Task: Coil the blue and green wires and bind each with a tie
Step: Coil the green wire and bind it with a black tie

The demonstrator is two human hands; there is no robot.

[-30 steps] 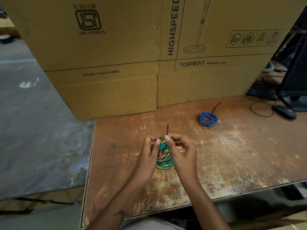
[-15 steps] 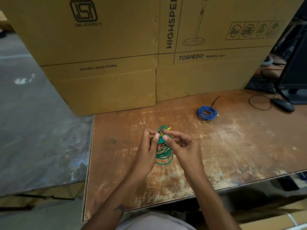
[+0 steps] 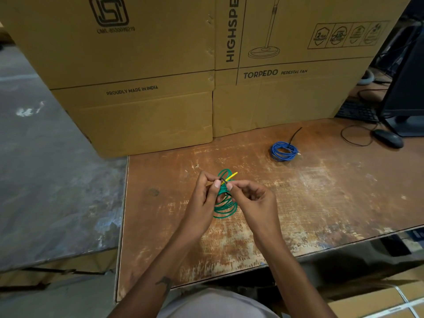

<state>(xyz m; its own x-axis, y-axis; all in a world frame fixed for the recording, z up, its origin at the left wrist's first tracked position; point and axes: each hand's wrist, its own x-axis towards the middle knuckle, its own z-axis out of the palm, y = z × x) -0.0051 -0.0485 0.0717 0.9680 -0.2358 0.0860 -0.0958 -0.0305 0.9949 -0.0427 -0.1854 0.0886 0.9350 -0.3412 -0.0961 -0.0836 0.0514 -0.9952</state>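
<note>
At frame centre, your left hand (image 3: 202, 198) and right hand (image 3: 252, 200) met, both pinching the dark tie (image 3: 223, 180) atop the green coil (image 3: 226, 205), which hung upright between them. The blue coil (image 3: 284, 151) lay upper right, nearer your right hand.

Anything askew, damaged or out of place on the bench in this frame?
Nothing stands out. The blue coil lies tidy on the worn table; both hands, left and right, hold the green coil.
</note>
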